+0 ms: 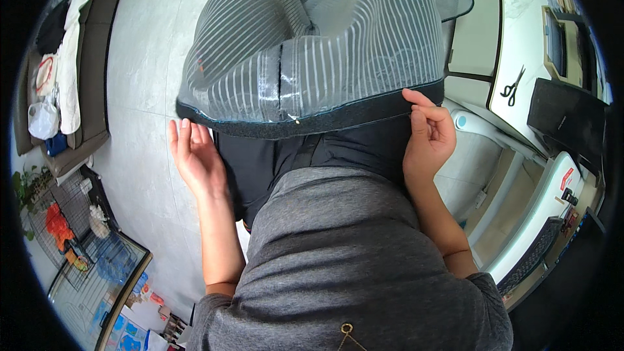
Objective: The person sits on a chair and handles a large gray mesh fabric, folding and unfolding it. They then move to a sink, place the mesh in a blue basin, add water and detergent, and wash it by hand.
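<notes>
A translucent striped plastic sheet (331, 73) spreads in loose folds over my lap. A black fabric band (312, 126), which looks like hook-and-loop tape, borders its near side. At the band's right end, my right hand (430, 136) pinches the edge between thumb and fingers. My left hand (199, 158) lies palm up at the left corner, fingers extended and apart, the tips by the band's lower edge. Whether they touch it is hard to tell. A clear, shiny strip (288, 80) with a dark seam crosses the sheet near its middle.
Black-handled scissors (512, 88) lie on a white tabletop (519, 24) to the right. Below stands a white desk (531, 234) with a black keyboard (529, 256). On the left are a dark sofa (95, 58) and a wire rack (46, 209), with grey floor tiles (141, 73) between.
</notes>
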### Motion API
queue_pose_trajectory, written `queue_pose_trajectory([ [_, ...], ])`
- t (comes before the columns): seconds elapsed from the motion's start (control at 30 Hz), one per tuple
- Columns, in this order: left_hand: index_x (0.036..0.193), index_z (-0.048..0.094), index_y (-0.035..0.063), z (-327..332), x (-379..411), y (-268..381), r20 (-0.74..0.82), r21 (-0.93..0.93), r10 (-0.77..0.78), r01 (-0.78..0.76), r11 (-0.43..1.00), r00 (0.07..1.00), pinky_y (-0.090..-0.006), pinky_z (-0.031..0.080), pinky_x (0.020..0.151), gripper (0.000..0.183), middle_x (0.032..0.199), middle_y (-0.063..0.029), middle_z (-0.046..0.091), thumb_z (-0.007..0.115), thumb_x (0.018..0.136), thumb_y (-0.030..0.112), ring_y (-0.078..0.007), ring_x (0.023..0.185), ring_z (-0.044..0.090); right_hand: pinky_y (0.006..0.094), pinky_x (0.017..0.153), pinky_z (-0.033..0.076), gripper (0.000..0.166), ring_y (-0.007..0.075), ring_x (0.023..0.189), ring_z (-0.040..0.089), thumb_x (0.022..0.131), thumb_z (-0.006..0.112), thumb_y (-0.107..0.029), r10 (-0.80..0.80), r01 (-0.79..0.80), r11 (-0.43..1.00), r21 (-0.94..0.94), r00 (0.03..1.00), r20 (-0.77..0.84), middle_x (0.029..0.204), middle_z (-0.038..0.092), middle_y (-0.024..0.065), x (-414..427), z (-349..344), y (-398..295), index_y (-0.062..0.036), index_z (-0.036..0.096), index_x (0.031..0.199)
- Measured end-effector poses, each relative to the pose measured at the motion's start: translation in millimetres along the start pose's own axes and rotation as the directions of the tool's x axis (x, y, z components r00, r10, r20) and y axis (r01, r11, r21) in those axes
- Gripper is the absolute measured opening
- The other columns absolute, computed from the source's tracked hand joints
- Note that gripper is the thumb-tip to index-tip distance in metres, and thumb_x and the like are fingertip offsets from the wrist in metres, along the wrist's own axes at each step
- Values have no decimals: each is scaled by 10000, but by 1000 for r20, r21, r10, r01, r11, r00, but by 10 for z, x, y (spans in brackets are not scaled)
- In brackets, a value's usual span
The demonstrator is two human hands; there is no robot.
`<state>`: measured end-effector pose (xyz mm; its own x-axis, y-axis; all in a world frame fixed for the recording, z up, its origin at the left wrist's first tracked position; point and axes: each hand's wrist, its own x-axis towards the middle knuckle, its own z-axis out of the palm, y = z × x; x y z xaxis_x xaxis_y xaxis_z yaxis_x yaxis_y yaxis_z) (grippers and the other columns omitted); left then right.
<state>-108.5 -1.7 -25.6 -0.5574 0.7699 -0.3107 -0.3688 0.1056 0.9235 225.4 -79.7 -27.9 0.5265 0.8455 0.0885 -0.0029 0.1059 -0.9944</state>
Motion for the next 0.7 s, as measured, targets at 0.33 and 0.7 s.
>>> queue_pose_trajectory([
  [0.33, 993, 711, 49, 1098, -753, 395, 981, -10, 191, -963, 268, 43, -382, 464, 848, 343, 1052, -83, 702, 802, 731, 251, -257, 919, 646, 216, 839, 467, 38, 125, 974, 634, 955, 567, 48, -9, 9, 999, 48, 1000, 1, 1186, 664, 258, 5, -14, 14, 18, 572, 979],
  [0.7, 875, 672, 122, 1390, -781, -15, 976, 215, -9, -969, 118, 216, -358, 391, 768, 261, 842, 1, 606, 818, 666, 179, -226, 816, 555, 253, 894, 469, 19, 180, 1027, 645, 964, 555, 29, 142, -143, 976, 162, 990, 17, 1160, 668, 256, -3, -134, -25, 15, 561, 976],
])
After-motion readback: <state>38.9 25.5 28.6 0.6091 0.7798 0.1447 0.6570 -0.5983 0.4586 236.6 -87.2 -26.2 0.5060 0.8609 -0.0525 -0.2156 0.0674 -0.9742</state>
